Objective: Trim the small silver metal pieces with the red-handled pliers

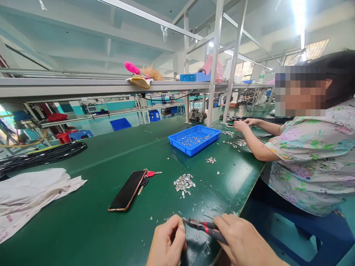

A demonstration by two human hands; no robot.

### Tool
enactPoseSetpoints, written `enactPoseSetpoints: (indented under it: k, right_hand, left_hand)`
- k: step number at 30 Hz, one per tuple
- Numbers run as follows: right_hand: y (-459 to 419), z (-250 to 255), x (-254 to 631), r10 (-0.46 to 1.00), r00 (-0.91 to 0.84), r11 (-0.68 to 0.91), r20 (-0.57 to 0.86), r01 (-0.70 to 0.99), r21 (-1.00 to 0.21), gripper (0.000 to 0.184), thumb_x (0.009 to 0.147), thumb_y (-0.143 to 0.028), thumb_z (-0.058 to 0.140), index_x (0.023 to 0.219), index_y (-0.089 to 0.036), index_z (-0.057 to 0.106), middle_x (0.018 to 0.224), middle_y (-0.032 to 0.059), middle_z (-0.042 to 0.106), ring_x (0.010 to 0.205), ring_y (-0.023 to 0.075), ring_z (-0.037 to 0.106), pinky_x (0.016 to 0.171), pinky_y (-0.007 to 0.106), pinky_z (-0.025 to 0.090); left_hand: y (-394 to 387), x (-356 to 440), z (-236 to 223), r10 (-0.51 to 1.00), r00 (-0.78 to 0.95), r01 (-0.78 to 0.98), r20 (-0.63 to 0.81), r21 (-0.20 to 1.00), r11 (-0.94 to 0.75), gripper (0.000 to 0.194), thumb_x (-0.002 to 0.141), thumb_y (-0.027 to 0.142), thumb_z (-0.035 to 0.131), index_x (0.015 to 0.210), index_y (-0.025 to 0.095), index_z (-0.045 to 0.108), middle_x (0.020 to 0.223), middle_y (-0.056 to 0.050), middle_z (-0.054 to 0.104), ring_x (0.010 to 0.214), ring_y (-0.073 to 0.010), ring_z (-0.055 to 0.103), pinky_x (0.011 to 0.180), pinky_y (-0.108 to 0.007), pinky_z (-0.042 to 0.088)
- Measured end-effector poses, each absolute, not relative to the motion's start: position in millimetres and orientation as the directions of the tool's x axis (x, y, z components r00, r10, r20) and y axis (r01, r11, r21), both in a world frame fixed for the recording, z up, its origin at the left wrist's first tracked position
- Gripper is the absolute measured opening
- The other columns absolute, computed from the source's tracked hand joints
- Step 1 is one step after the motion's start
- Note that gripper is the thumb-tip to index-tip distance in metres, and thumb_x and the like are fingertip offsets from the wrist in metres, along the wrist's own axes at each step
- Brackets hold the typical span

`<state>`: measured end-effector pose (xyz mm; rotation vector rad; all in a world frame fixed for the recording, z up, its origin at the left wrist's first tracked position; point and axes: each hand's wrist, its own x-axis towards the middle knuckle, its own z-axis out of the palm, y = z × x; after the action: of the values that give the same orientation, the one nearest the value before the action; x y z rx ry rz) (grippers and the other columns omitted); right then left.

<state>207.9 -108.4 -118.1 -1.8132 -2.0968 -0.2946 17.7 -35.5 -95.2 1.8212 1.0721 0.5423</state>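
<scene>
At the near edge of the green table, my right hand (pixel 241 236) is wrapped round the black-and-red handles of a pair of pliers (pixel 210 229). Their jaws point left and meet the fingertips of my left hand (pixel 168 242). Thumb and forefinger of that hand are pinched on something small, mostly hidden by the fingers and the jaws. Just beyond lies a pile of small silvery metal pieces (pixel 184 184). Tiny scraps are scattered around the pliers.
A phone (pixel 128 192) lies beside keys (pixel 150 173). Further back, a blue tray (pixel 191 150) holds small parts, near a smaller metal pile (pixel 211 160). White cloth (pixel 36 195) and coiled black cables (pixel 47 153) lie left. A co-worker (pixel 310 155) sits at the right.
</scene>
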Motion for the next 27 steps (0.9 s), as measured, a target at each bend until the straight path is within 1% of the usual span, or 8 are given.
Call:
enactPoseSetpoints:
  k: [2,3,5,7,10,13,16,27]
  right_hand:
    - [-107.4,-113.3,210.9,0.987,-0.077,0.120,0.142,0.937,-0.329,0.018,0.084,-0.023,0.049,0.067,-0.021,0.055,0.064,-0.0035,0.060,0.055,0.0101,0.053,0.051,0.022,0.032]
    - [-106.9,-110.5,211.8,0.996,-0.071,0.086,0.051,0.910,-0.405,0.022,0.085,-0.027,0.049,0.064,-0.020,0.054,0.061,-0.0045,0.059,0.053,0.0085,0.051,0.050,0.021,0.030]
    - [-106.4,-105.8,212.6,0.996,-0.079,0.055,-0.030,0.877,-0.477,0.028,0.086,-0.032,0.048,0.061,-0.019,0.052,0.057,-0.0054,0.057,0.052,0.0073,0.047,0.049,0.020,0.028]
    - [-107.0,-104.2,212.6,0.996,-0.092,0.076,-0.011,0.876,-0.476,0.026,0.087,-0.033,0.048,0.065,-0.020,0.055,0.062,-0.0047,0.058,0.056,0.0082,0.049,0.051,0.020,0.032]
    - [-109.5,-107.4,213.4,0.971,-0.089,0.155,0.220,0.940,-0.303,0.015,0.085,-0.032,0.050,0.087,-0.022,0.061,0.078,0.0000,0.061,0.069,0.0142,0.056,0.062,0.025,0.043]
    - [-111.7,-110.3,215.3,0.837,-0.157,0.169,0.524,0.985,0.025,0.030,0.084,-0.032,0.048,0.107,-0.017,0.059,0.083,0.0063,0.058,0.076,0.0220,0.056,0.065,0.036,0.047]
    - [-112.3,-106.9,215.6,0.748,-0.243,0.107,0.618,0.962,0.250,0.035,0.087,-0.030,0.040,0.111,-0.012,0.059,0.083,0.0094,0.057,0.078,0.0247,0.055,0.065,0.040,0.048]
    - [-114.1,-96.9,208.6,0.739,-0.304,0.023,0.601,0.903,0.429,0.033,0.084,-0.023,0.042,0.104,-0.005,0.062,0.076,0.0109,0.056,0.069,0.0250,0.052,0.062,0.041,0.041]
  left_hand:
    - [-34.5,16.7,-95.7,0.834,0.547,0.420,-0.072,0.886,-0.199,0.040,0.084,0.052,0.029,0.060,0.020,0.036,0.057,-0.002,0.046,0.058,-0.0148,0.040,0.058,-0.026,0.029]
    - [-34.1,16.3,-95.8,0.828,0.556,0.406,-0.071,0.893,-0.196,0.040,0.084,0.051,0.029,0.060,0.020,0.037,0.058,-0.002,0.046,0.059,-0.0149,0.040,0.058,-0.026,0.030]
    - [-33.7,16.0,-95.9,0.823,0.564,0.377,-0.073,0.909,-0.178,0.039,0.085,0.049,0.031,0.060,0.019,0.038,0.058,-0.002,0.046,0.059,-0.0148,0.041,0.059,-0.026,0.031]
    - [-33.7,16.0,-95.7,0.821,0.565,0.345,-0.079,0.927,-0.149,0.037,0.085,0.047,0.033,0.060,0.019,0.038,0.059,-0.001,0.045,0.060,-0.0144,0.041,0.060,-0.026,0.031]
    - [-34.0,16.8,-95.7,0.819,0.564,0.305,-0.104,0.948,-0.089,0.036,0.084,0.046,0.035,0.060,0.019,0.037,0.057,0.000,0.044,0.058,-0.0137,0.039,0.059,-0.026,0.031]
    - [-34.0,17.9,-96.4,0.816,0.562,0.294,-0.134,0.955,-0.045,0.036,0.083,0.047,0.037,0.060,0.020,0.036,0.054,0.000,0.044,0.055,-0.0132,0.039,0.058,-0.026,0.030]
    - [-34.3,18.4,-97.4,0.817,0.557,0.298,-0.151,0.954,-0.027,0.038,0.081,0.051,0.038,0.060,0.020,0.035,0.053,0.001,0.044,0.055,-0.0131,0.038,0.058,-0.025,0.030]
    - [-34.8,17.7,-94.5,0.844,0.520,0.425,-0.129,0.897,-0.125,0.037,0.082,0.049,0.032,0.060,0.020,0.032,0.055,0.001,0.040,0.056,-0.0135,0.036,0.056,-0.026,0.027]
